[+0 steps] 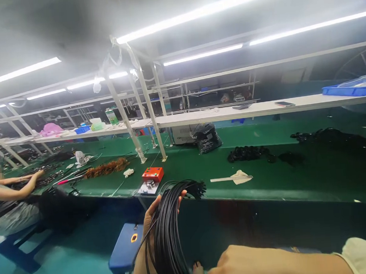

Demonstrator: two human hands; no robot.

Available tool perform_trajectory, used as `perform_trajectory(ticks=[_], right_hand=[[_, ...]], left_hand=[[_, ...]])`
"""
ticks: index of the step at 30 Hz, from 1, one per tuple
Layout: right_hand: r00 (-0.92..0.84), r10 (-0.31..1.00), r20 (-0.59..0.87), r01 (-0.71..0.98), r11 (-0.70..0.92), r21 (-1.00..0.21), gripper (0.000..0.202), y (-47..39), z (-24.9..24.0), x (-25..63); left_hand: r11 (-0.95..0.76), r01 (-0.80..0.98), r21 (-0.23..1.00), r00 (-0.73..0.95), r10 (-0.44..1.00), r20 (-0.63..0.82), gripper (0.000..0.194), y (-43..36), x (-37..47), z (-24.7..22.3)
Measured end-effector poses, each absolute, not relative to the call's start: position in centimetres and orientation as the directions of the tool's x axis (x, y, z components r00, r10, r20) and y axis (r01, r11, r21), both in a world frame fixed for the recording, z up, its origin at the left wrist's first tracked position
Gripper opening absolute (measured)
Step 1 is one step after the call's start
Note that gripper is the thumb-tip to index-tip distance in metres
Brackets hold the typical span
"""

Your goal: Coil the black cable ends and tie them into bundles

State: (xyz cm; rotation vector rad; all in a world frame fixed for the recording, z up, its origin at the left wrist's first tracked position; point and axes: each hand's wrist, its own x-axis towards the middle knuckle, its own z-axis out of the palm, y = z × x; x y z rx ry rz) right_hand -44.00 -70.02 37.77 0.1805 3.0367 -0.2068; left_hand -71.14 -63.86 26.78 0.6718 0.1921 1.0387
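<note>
A thick bundle of black cables (169,238) arches up in front of me, its cut ends pointing right over the bench edge. My left hand (154,216) is wrapped round the upper part of the bundle, with fingertips showing on its right side. Low in the view, my right hand (221,265) lies against the right side of the lower bundle; its fingers are mostly hidden, so its hold cannot be made out. Beyond the bundle, a red box with buttons (153,174) stands on the green bench (187,161). A ruler (220,179) lies on a pale scrap to the right.
A person (14,190) sits at the far left, hands on black cables. A blue stool (123,249) stands below the bench. Black piles (249,153) and a black bag (206,138) lie farther back, under a white shelf (262,108).
</note>
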Motion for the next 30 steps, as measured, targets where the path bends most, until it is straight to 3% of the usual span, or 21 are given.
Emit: perform_trajectory(ticks=[6,13,22,26,30], right_hand=[[-0.992,0.124,0.007,0.125,0.988,0.086,0.066,-58.7,33.1,-47.0],[-0.952,0.294,0.09,0.307,0.911,0.275,0.057,-47.1,29.3,-49.7],[-0.898,0.44,-0.019,0.434,0.892,0.123,0.085,-36.5,27.6,-46.8],[-0.902,0.431,0.035,0.432,0.898,0.086,0.075,-34.1,27.0,-44.9],[-0.9,0.419,0.121,0.433,0.892,0.13,0.06,-32.7,25.1,-45.0]], left_hand=[[0.418,-0.7,0.579,0.6,0.784,0.159,0.053,-49.8,-73.6,26.7],[0.468,-0.67,0.576,0.64,0.757,0.129,0.046,-34.3,-75.1,23.8],[0.532,-0.634,0.561,0.651,0.759,0.016,0.048,-22.2,-71.2,25.3],[0.52,-0.634,0.572,0.627,0.779,-0.013,0.053,-19.7,-70.0,25.0],[0.536,-0.617,0.576,0.613,0.786,-0.074,0.055,-18.6,-71.1,21.4]])
